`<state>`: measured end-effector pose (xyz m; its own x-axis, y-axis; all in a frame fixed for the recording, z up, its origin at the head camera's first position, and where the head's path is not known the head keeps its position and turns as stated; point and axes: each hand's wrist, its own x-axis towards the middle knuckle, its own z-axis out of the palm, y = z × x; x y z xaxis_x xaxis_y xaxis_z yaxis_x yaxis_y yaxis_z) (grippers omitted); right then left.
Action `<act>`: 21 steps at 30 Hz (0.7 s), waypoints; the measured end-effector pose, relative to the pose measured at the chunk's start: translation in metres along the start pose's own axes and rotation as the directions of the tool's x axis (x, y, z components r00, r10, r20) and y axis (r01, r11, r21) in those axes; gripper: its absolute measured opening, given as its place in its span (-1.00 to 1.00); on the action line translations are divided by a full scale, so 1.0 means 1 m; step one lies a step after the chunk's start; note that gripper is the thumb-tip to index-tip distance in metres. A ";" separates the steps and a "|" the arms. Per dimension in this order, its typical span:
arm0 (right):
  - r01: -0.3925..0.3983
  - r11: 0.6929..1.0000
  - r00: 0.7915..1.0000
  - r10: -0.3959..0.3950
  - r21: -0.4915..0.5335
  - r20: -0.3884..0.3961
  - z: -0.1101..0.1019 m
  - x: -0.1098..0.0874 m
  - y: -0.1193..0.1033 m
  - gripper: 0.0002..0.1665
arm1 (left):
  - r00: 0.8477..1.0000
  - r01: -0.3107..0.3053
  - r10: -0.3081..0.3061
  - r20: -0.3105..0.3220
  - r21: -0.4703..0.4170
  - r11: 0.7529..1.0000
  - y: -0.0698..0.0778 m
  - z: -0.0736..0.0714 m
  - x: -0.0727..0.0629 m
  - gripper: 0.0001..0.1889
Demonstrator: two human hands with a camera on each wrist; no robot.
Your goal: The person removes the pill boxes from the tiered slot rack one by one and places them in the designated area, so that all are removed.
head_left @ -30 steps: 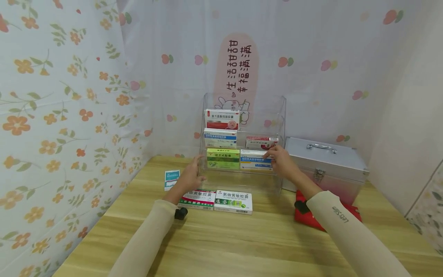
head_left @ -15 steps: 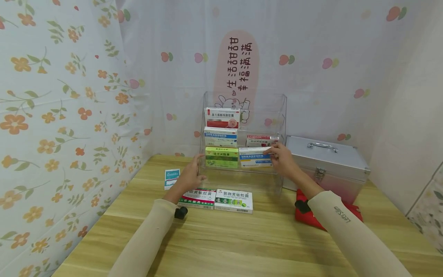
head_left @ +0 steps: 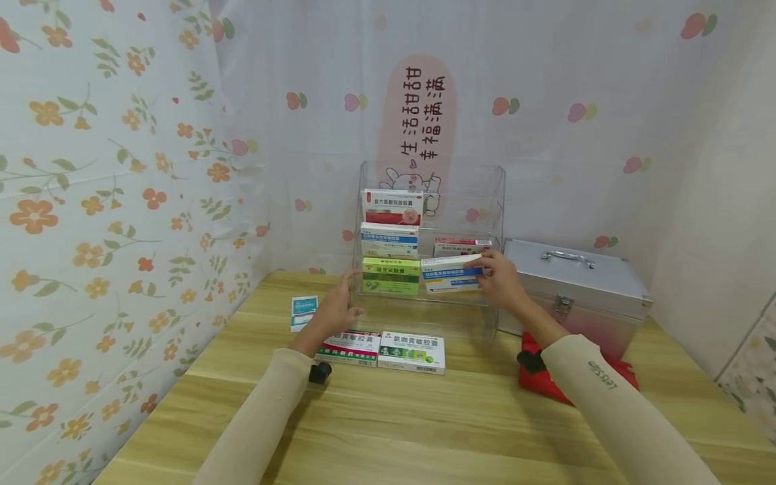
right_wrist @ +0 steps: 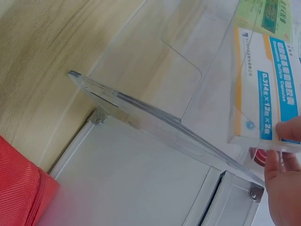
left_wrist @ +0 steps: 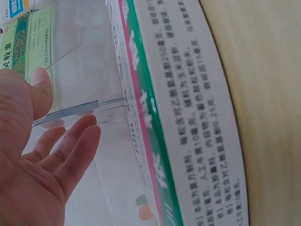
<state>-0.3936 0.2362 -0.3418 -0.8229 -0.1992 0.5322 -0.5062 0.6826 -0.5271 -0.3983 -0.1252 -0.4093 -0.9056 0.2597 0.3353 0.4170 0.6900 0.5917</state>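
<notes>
My right hand pinches the right end of a white-and-blue medicine box, thumb on the front and fingers behind. This box tilts at the lowest shelf of a clear acrylic rack, beside a green medicine box. At the rack's left side, my left hand has its thumb and relaxed fingers on either side of the clear side panel. Two white medicine boxes lie on the table in front: one with a green picture, and one with pink and green bands, partly behind my left wrist.
Higher shelves hold a red-and-white box, another blue-and-white box and a red-topped box. A silver case stands right of the rack, with a red pouch before it. A teal-and-white packet lies left.
My right hand has lifted the right end of the white-and-blue box slightly, so it tilts and shifts a little in its shelf. My left hand stays at the rack's side.
</notes>
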 end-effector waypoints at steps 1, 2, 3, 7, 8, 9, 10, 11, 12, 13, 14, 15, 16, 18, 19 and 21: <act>0.000 1.000 1.000 0.000 0.006 -0.005 0.000 0.000 0.000 -0.62 | 1.000 0.003 -0.003 0.001 -0.004 1.000 0.000 0.000 0.000 -0.07; 0.000 1.000 1.000 0.001 0.011 -0.009 -0.001 0.000 0.000 -0.62 | 1.000 0.006 -0.006 0.002 -0.007 1.000 0.000 0.000 0.000 -0.07; -0.002 1.000 1.000 0.002 0.015 -0.013 -0.002 0.000 -0.001 -0.61 | 1.000 0.008 -0.008 0.004 -0.012 1.000 -0.001 0.000 0.000 -0.07; 0.013 1.000 0.999 -0.012 0.018 -0.044 -0.006 0.000 -0.004 -0.64 | 1.000 0.009 -0.009 0.003 -0.009 1.000 -0.001 0.000 0.001 -0.07; 0.022 1.000 0.998 -0.021 0.019 -0.055 -0.006 0.000 -0.005 -0.64 | 1.000 0.009 -0.009 0.004 -0.007 1.000 -0.001 0.000 0.001 -0.07; 0.034 0.999 0.997 -0.032 0.023 -0.071 -0.007 0.000 -0.006 -0.65 | 1.000 0.010 -0.010 0.005 -0.005 1.000 -0.001 0.000 0.001 -0.07; 0.049 0.998 0.995 -0.046 0.027 -0.088 -0.008 -0.001 -0.006 -0.67 | 1.000 0.009 -0.009 0.005 -0.002 1.000 -0.001 -0.001 0.001 -0.07; 0.063 0.998 0.993 -0.060 0.028 -0.105 -0.008 -0.001 -0.007 -0.67 | 1.000 0.008 -0.008 0.006 -0.001 1.000 0.000 -0.001 0.001 -0.07; 0.075 0.997 0.990 -0.071 0.032 -0.120 -0.009 -0.001 -0.008 -0.67 | 1.000 0.006 -0.006 0.009 0.002 1.000 0.000 -0.001 0.001 -0.07; 0.090 0.995 0.987 -0.084 0.037 -0.135 -0.010 -0.001 -0.009 -0.68 | 1.000 0.005 -0.005 0.012 0.004 1.000 0.000 -0.001 0.001 -0.07; 0.103 0.994 0.984 -0.096 0.039 -0.149 -0.010 -0.002 -0.009 -0.68 | 1.000 0.003 -0.003 0.014 0.005 1.000 0.000 -0.001 0.001 -0.07; 0.117 0.992 0.981 -0.109 0.042 -0.162 -0.011 -0.002 -0.010 -0.68 | 1.000 0.002 -0.002 0.015 0.007 1.000 0.001 -0.001 0.001 -0.07; 0.128 0.991 0.978 -0.119 0.044 -0.171 -0.012 -0.003 -0.011 -0.68 | 1.000 0.003 -0.003 0.016 0.007 1.000 0.001 -0.001 0.001 -0.07; 0.146 0.988 0.974 -0.135 0.046 -0.183 -0.013 -0.004 -0.013 -0.67 | 1.000 0.006 -0.006 0.015 0.011 1.000 0.001 -0.001 0.000 -0.08; 0.150 0.988 0.972 -0.138 0.047 -0.189 -0.013 -0.005 -0.014 -0.67 | 1.000 0.008 -0.008 0.013 0.011 1.000 0.001 -0.001 0.000 -0.08; 0.150 0.988 0.970 -0.138 0.042 -0.201 -0.014 -0.006 -0.015 -0.66 | 1.000 0.011 -0.011 0.010 0.007 1.000 0.001 0.000 0.000 -0.08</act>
<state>-0.3774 0.2370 -0.3277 -0.6758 -0.1461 0.7224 -0.6340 0.6152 -0.4687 -0.3976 -0.1250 -0.4087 -0.9108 0.2592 0.3212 0.4066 0.6972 0.5904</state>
